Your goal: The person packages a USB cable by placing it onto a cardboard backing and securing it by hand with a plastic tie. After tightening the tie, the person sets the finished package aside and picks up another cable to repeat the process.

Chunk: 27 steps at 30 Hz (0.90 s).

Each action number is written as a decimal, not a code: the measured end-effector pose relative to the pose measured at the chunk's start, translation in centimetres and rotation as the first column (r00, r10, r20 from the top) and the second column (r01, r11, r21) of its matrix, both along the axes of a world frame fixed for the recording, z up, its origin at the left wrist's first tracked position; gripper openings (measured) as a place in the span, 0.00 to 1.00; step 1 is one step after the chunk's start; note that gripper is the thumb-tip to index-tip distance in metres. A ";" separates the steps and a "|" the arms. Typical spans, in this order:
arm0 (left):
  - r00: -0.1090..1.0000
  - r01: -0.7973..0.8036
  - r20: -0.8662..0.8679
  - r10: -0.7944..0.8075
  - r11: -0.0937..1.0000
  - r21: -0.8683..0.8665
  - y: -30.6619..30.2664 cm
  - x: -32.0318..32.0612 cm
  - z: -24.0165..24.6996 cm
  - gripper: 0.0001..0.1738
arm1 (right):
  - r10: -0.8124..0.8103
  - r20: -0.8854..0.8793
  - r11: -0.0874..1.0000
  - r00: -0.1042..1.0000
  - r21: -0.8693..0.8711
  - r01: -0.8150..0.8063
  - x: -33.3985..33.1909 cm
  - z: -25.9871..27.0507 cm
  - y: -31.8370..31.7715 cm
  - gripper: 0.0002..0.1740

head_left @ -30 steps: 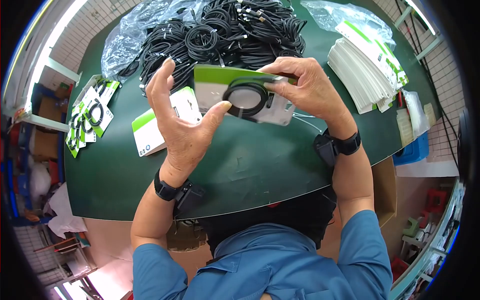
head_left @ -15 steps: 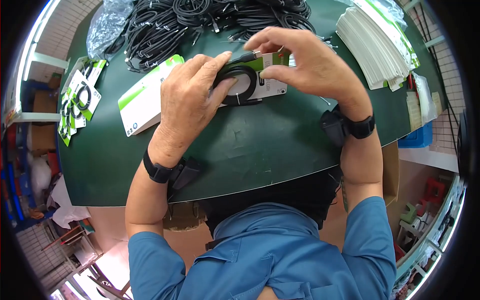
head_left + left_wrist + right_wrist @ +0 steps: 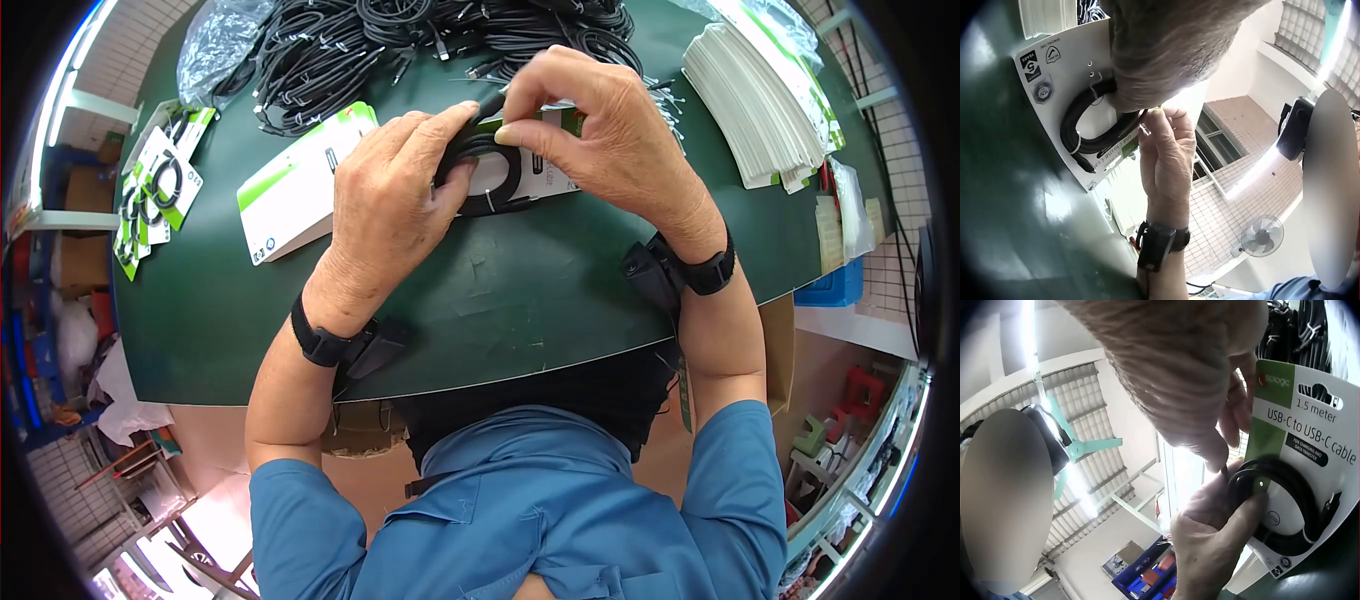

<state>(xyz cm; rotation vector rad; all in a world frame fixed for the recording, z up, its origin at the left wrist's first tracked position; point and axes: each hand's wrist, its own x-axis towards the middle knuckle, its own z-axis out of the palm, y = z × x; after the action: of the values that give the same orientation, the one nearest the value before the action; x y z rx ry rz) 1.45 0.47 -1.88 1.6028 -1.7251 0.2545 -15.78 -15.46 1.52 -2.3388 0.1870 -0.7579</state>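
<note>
In the head view my left hand (image 3: 400, 190) grips a green and white card (image 3: 550, 178) with a coiled black USB-C cable (image 3: 513, 178) on its face, thumb pressed on the coil. The right wrist view shows the printed card (image 3: 1341, 478) upright, a white tie round the lower coil (image 3: 1307, 509) and a connector (image 3: 1333, 503) hanging free at one side. Over the card's upper edge, my right hand (image 3: 610, 130) pinches the cable's other end between thumb and bent forefinger. Its fingertips are close to the left fingers; the pinched end is mostly hidden.
A stack of cards (image 3: 305, 190) lies just left of the hands, with finished-looking carded cables (image 3: 165, 190) farther left. Black cables (image 3: 330, 70) heap at the back. A tall card stack (image 3: 750, 110) stands right, near a blue bin (image 3: 835, 285). Loose white ties (image 3: 668, 115) lie behind the right hand.
The left hand moved from holding open fingers near the card to gripping card and coil together. The card shifted up and the right hand went from the card's side to the cable end.
</note>
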 end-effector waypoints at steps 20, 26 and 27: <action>0.996 0.087 0.022 -0.084 0.984 -0.154 -0.3 0.2 -0.3 0.16 | 0.013 0.074 0.997 0.997 -0.074 -0.008 0.3 -0.9 -0.2 0.07; 0.995 0.095 0.050 -0.088 0.983 -0.155 -0.1 0.4 -0.4 0.16 | 0.007 0.106 0.998 0.994 -0.064 0.000 0.5 -1.3 -0.1 0.07; 0.995 0.095 0.057 -0.087 0.984 -0.151 -0.1 0.3 -0.3 0.16 | 0.007 0.109 0.998 0.994 -0.063 0.000 0.5 -1.4 -0.1 0.08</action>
<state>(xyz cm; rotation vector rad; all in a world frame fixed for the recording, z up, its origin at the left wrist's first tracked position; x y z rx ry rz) 1.79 0.36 -2.17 1.4137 -1.7669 0.3765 -15.26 -15.54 0.11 -2.3484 0.1126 -0.8990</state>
